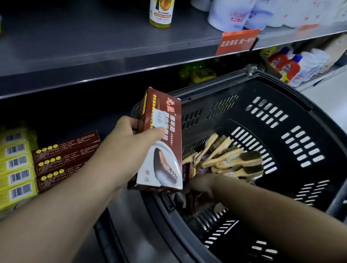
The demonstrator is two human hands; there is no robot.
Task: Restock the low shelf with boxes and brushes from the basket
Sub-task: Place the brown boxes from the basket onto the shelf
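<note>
Left hand (131,139) round brown box (173,114); brushes (230,157) in basket (334,137)

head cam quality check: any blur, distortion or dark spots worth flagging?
Head view: white bottles top right are smeared; the shelf edge bows from wide-angle distortion; the recess behind the brown box is near black; right hand in the basket is dim and soft.

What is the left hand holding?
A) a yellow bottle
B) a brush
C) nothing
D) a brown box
D: the left hand grips the brown box, thumb across its front.
</note>
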